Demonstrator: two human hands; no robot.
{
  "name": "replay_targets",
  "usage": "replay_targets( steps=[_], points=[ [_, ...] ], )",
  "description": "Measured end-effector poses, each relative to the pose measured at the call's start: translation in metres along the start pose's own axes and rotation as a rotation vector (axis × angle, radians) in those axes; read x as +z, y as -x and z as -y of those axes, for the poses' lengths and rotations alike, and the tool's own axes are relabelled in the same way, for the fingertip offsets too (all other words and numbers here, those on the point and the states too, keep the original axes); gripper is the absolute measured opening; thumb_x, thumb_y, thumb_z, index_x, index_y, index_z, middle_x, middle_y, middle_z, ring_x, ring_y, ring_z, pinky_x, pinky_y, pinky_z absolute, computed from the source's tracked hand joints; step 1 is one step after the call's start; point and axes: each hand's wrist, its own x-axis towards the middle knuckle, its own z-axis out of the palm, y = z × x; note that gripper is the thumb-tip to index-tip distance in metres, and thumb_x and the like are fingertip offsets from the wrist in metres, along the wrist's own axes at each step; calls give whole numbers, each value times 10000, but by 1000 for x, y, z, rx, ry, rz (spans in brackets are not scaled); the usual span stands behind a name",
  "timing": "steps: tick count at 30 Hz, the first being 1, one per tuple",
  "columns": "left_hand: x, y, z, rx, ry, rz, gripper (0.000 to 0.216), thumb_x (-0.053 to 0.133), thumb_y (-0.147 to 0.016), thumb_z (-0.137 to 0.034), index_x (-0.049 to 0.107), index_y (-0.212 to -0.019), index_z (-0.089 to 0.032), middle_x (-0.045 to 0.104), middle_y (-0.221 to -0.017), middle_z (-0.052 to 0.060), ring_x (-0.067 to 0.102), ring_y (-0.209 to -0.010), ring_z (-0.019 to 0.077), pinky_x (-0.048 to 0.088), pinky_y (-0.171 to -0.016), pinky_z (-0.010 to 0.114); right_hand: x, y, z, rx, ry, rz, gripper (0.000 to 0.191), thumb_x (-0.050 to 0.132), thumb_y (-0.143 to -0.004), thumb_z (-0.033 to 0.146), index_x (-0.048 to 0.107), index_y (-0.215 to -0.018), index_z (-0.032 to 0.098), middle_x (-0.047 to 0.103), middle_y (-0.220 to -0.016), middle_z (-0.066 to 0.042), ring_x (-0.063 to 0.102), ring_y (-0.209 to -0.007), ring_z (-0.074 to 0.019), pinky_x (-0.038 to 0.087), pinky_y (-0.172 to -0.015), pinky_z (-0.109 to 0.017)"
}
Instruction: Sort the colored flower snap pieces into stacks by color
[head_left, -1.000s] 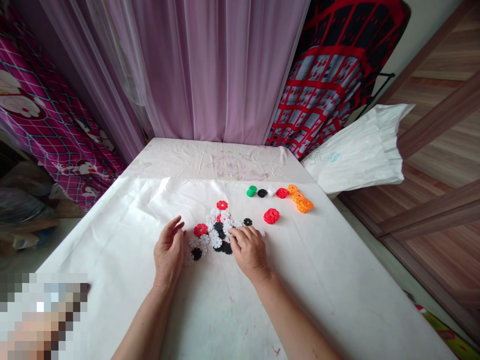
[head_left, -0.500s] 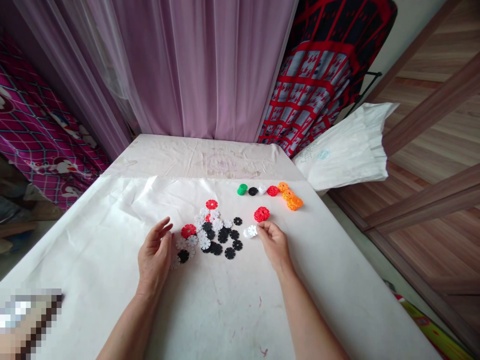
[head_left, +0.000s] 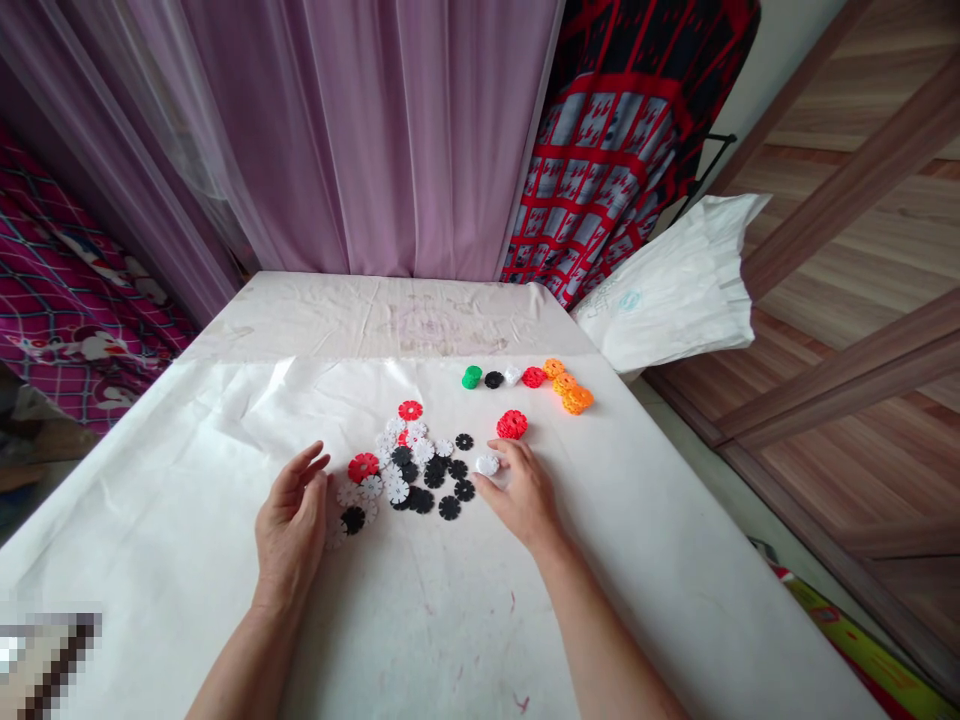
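Purple curtains [head_left: 360, 140] hang behind the white table [head_left: 420, 620]. A row of stacked discs [head_left: 525, 380] sits right of centre; a red stack [head_left: 512, 424] lies just above the right hand [head_left: 521, 495], whose fingertips pinch a small white toothed disc [head_left: 487, 465]. Since half a second ago that hand has slid slightly left. The left hand [head_left: 292, 525] rests open beside the scattered discs [head_left: 409, 470].

A small stack of white flower-shaped discs [head_left: 487, 465] sits flat on the surface, just right of a loose scatter of black, white and red discs [head_left: 409, 470]. A thicker stack of red discs [head_left: 512, 424] stands just beyond it, slightly to the right.
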Motion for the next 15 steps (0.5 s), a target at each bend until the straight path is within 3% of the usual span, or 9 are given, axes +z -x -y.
replay_targets(
  steps=[3, 15],
  points=[
    [0, 0, -2, 1, -5, -9, 456, 594, -821, -412, 695, -1240, -261, 750, -1156, 69, 697, -1077, 237, 535, -1009, 443, 5, 3, 2, -68, 125, 12, 345, 685, -782, 279, 698, -1121, 211, 722, -1109, -105, 682, -983, -258, 548, -866, -379],
    [2, 0, -2, -3, 46, 6, 445, 600, -811, -386, 692, -1224, -248, 746, -1154, 79, 693, -1083, 235, 566, -938, 396, 8, 1, -2, -66, 228, 50, 255, 662, -833, 249, 723, -1081, 233, 748, -1075, -82, 673, -968, -247, 517, -858, -346]
  ],
)
